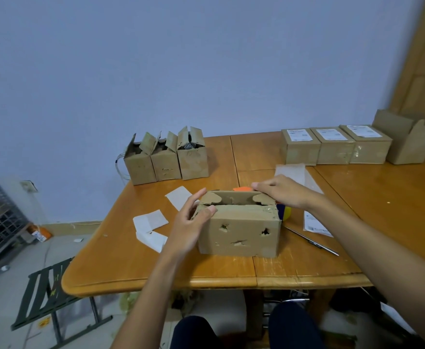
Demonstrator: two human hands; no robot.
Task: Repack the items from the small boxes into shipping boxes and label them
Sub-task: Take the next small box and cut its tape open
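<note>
Shipping box stands on the wooden bench, near the front edge, seen from the head camera. It is brown card with a few torn holes in its front. Its top is partly folded: the two small end flaps lie inward and a gap shows between the long flaps.

The left hand is at the left end of the shipping box. Its fingers are loose and nearly straight; the thumb presses on the front flap and a finger touches the small left flap. The right hand lies palm down on the right end of the top, fingers straight, tips reaching the back flap. Neither hand is curled round anything.

Just behind the shipping box an orange thing peeks out. Touching its right side is a yellow and blue thing. Right of the shipping box lie a thin metal rod and a printed label sheet. Left of it lie white paper pieces. Far behind it to the left stand three small open boxes in a row. Far behind it to the right stand three shut boxes with labels, and next to them one taller open box.
</note>
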